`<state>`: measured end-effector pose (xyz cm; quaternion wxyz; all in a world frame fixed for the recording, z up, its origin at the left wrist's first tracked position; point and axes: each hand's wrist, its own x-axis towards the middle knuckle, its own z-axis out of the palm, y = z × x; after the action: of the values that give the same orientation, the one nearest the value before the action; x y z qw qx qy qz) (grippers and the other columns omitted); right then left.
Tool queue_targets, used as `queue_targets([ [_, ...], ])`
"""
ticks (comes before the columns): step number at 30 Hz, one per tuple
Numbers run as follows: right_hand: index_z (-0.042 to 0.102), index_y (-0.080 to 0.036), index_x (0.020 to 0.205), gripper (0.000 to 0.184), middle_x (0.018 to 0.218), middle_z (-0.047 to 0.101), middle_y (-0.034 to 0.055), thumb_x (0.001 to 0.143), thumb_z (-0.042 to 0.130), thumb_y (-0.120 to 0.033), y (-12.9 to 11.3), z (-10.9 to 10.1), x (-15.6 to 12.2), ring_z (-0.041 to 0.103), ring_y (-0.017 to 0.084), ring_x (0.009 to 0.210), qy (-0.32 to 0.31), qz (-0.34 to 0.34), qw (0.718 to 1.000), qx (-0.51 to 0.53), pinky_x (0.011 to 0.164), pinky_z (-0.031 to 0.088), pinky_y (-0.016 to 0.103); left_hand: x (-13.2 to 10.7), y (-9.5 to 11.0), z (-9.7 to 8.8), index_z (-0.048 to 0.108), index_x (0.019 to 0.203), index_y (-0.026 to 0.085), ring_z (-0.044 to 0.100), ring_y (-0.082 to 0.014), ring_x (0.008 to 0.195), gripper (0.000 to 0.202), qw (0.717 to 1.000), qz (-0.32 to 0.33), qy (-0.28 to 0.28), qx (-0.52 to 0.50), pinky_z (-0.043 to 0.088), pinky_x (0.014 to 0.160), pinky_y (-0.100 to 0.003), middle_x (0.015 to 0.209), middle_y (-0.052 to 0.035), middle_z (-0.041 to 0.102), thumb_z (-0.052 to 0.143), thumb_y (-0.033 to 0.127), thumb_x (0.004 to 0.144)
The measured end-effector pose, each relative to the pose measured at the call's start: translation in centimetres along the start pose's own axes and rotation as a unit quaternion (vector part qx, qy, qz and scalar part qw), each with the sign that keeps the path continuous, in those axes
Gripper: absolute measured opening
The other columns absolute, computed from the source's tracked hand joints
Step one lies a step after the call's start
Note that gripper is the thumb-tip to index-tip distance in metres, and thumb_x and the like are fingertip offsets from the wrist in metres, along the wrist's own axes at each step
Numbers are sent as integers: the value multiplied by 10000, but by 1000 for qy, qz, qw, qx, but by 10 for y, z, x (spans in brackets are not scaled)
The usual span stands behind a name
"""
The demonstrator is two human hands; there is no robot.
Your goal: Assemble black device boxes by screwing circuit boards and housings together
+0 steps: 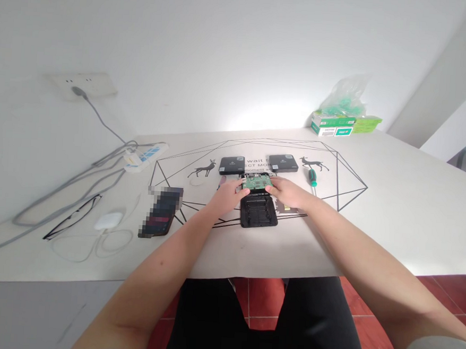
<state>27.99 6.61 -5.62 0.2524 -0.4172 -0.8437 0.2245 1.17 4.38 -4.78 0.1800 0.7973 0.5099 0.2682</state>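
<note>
A green circuit board (257,182) lies between my two hands, seated in or over a black casing half just behind it. My left hand (229,192) grips its left edge, thumb in front. On the right edge my right hand (286,191) holds it the same way, with fingers partly hidden behind. Directly below sits an open black plastic cover (259,212), its ribbed inside facing up. Two closed black boxes, a left one (232,165) and a right one (283,163), rest behind the board. A green-handled screwdriver (312,178) lies right of my right hand.
A phone (161,212), glasses (72,217), a white charger (108,220) with a looped cable and a power strip (146,158) with grey cords occupy the table's left side. Green-and-white boxes (332,125) and a clear plastic bag (347,95) stand at the back right against the wall.
</note>
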Motion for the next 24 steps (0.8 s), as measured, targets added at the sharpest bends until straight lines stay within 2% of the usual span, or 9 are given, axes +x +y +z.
queue_targets([
  [9,692,-196,946,438,1035,781,147,1087,444,-530,-5,-3,1,720,300,949,-6,32,996,-81,835,527,382,2,-4,4,763,1184,193,638,-285,871,339,1000,6,-12,12,492,816,-397,953,-75,721,559,396,1004],
  [15,685,-189,889,399,991,781,139,1091,475,-461,-11,-4,2,712,265,915,-10,47,992,-117,809,484,329,3,-6,5,756,1112,196,656,-286,918,284,1000,8,-13,20,504,837,-395,975,-75,732,556,368,1008],
  [24,620,-209,695,400,716,698,63,1028,625,-431,-12,-3,2,618,208,695,23,85,988,-125,682,385,304,6,-8,6,757,1132,191,655,-283,915,288,999,4,-14,31,506,834,-398,995,-79,739,543,345,1016],
])
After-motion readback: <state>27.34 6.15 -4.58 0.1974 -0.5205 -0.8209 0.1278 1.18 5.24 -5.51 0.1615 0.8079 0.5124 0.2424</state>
